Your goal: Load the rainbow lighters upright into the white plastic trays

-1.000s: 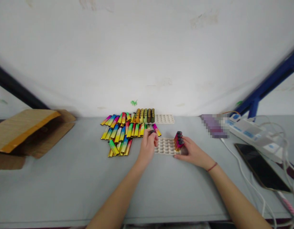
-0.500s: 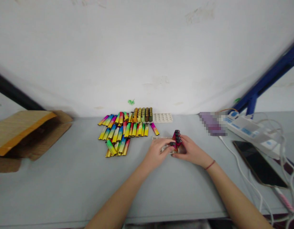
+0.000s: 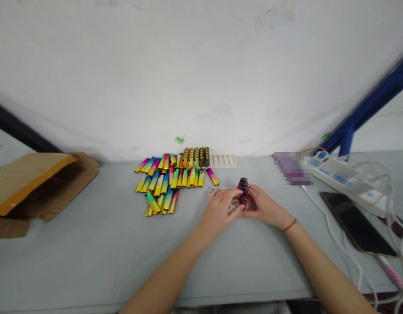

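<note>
Several dark red sticks with black tops stand in a row at the right end of a white tray with holes. My left hand reaches over this tray, its thumb and fingers closed on the nearest black-topped stick. Around the right side of the row curls my right hand, its fingers against the sticks. Part of the tray is hidden under both hands.
Shiny rainbow-coloured sticks lie in a pile left of centre. Behind them stand upright sticks beside a second white tray. A cardboard box is at left; a phone, power strip and cables are at right.
My left hand has shifted slightly right, bringing the black-topped stick it holds in line with the row. My right hand stays beside the row.
</note>
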Demonstrator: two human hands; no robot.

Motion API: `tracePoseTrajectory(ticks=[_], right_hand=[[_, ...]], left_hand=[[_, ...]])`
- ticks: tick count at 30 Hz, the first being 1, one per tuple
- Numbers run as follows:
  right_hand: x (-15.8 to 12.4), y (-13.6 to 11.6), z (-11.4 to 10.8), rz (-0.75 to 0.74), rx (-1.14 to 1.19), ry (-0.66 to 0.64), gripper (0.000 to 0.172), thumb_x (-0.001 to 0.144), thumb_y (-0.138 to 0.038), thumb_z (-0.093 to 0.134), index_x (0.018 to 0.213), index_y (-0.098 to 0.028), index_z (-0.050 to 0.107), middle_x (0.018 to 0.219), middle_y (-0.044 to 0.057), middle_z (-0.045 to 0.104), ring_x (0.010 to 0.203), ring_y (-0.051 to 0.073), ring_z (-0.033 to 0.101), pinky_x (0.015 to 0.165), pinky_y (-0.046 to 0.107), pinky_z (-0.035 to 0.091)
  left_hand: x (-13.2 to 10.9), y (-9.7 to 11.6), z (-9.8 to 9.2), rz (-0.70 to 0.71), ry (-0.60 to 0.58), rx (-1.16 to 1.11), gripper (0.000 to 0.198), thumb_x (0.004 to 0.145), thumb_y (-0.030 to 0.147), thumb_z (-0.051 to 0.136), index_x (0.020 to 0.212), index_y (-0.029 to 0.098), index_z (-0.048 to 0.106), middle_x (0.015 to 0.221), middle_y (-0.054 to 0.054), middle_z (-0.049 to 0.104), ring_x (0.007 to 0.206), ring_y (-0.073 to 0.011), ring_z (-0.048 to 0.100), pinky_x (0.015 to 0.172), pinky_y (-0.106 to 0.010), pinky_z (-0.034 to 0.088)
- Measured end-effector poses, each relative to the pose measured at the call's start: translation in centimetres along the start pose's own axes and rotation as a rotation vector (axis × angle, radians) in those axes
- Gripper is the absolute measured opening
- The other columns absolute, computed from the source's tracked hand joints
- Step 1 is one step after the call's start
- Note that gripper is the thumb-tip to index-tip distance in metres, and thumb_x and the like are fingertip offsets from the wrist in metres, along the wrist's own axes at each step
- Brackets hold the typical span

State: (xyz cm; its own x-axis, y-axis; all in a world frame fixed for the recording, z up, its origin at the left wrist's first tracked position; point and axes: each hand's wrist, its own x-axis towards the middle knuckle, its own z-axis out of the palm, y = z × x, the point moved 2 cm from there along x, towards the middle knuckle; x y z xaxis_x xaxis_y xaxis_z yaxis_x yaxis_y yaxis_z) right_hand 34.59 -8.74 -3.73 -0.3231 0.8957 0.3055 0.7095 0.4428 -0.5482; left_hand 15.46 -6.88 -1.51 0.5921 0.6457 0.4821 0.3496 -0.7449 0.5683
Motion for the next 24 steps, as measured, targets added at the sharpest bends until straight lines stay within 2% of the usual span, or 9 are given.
tracePoseTrajectory(ticks=[4, 9, 12, 14, 17, 19, 21, 24], right_hand=[[-0.2, 0.3, 0.1, -0.009, 0.006, 0.008, 0.06, 0.075, -0.047, 0.08, 0.124, -0.019, 0.059, 0.129, 0.016, 0.061, 0.118, 0.034, 0.059, 0.104, 0.051, 0.047], [-0.4, 0.6, 0.3, -0.003, 0.015, 0.021, 0.062, 0.077, -0.047, 0.078, 0.129, -0.02, 0.057, 0.132, 0.016, 0.059, 0.12, 0.033, 0.058, 0.104, 0.051, 0.048], [-0.5, 0.8, 0.3, 0.011, 0.003, 0.012, 0.066, 0.076, -0.049, 0.078, 0.131, -0.02, 0.057, 0.133, 0.017, 0.059, 0.121, 0.034, 0.058, 0.104, 0.052, 0.048], [-0.5, 0.9, 0.2, 0.015, -0.016, 0.006, 0.07, 0.075, -0.052, 0.079, 0.133, -0.018, 0.056, 0.135, 0.018, 0.057, 0.123, 0.035, 0.056, 0.106, 0.053, 0.046], [-0.5, 0.8, 0.1, 0.014, -0.038, -0.007, 0.074, 0.074, -0.053, 0.079, 0.134, -0.017, 0.055, 0.138, 0.019, 0.056, 0.125, 0.035, 0.055, 0.109, 0.053, 0.045], [-0.4, 0.8, 0.1, 0.013, -0.044, -0.02, 0.073, 0.075, -0.053, 0.078, 0.133, -0.016, 0.056, 0.138, 0.019, 0.056, 0.125, 0.035, 0.056, 0.109, 0.052, 0.045], [-0.4, 0.7, 0.1, 0.013, -0.047, -0.026, 0.072, 0.075, -0.053, 0.077, 0.133, -0.016, 0.056, 0.138, 0.02, 0.056, 0.126, 0.035, 0.055, 0.109, 0.053, 0.044], [-0.3, 0.7, 0.1, 0.016, -0.049, -0.024, 0.074, 0.075, -0.054, 0.076, 0.134, -0.014, 0.055, 0.138, 0.022, 0.056, 0.126, 0.036, 0.055, 0.109, 0.054, 0.044]], left_hand=[[0.0, 0.1, -0.3, 0.073, 0.016, 0.059, 0.022, 0.095, 0.03, 0.058, 0.115, 0.023, 0.066, 0.111, -0.005, 0.074, 0.105, -0.0209, 0.066, 0.094, -0.039, 0.045], [0.0, 0.5, -0.5, 0.13, 0.016, 0.122, 0.028, 0.097, 0.03, 0.053, 0.122, 0.028, 0.066, 0.114, -0.004, 0.072, 0.107, -0.0196, 0.065, 0.094, -0.038, 0.046], [0.2, 0.5, -1.1, 0.136, -0.005, 0.152, 0.031, 0.097, 0.031, 0.053, 0.126, 0.027, 0.064, 0.115, -0.005, 0.072, 0.107, -0.0197, 0.065, 0.094, -0.037, 0.047], [0.4, -0.2, -2.3, 0.088, 0.014, 0.181, 0.031, 0.098, 0.033, 0.053, 0.125, 0.023, 0.064, 0.11, -0.006, 0.073, 0.102, -0.0201, 0.066, 0.09, -0.036, 0.048], [0.6, -2.5, -4.7, -0.061, 0.135, 0.267, 0.028, 0.1, 0.033, 0.047, 0.11, 0.018, 0.069, 0.098, -0.007, 0.074, 0.093, -0.0209, 0.066, 0.086, -0.035, 0.049], [0.7, -4.2, -5.9, -0.14, 0.202, 0.356, 0.029, 0.101, 0.028, 0.043, 0.106, 0.017, 0.07, 0.101, -0.008, 0.073, 0.095, -0.0218, 0.065, 0.089, -0.037, 0.048], [0.8, -5.3, -6.2, -0.167, 0.186, 0.439, 0.03, 0.1, 0.025, 0.043, 0.111, 0.018, 0.07, 0.105, -0.008, 0.073, 0.099, -0.0228, 0.063, 0.093, -0.038, 0.047], [1.3, -5.4, -5.1, -0.199, 0.077, 0.548, 0.034, 0.1, 0.034, 0.045, 0.119, 0.022, 0.07, 0.109, -0.009, 0.071, 0.104, -0.0262, 0.059, 0.093, -0.041, 0.045]])
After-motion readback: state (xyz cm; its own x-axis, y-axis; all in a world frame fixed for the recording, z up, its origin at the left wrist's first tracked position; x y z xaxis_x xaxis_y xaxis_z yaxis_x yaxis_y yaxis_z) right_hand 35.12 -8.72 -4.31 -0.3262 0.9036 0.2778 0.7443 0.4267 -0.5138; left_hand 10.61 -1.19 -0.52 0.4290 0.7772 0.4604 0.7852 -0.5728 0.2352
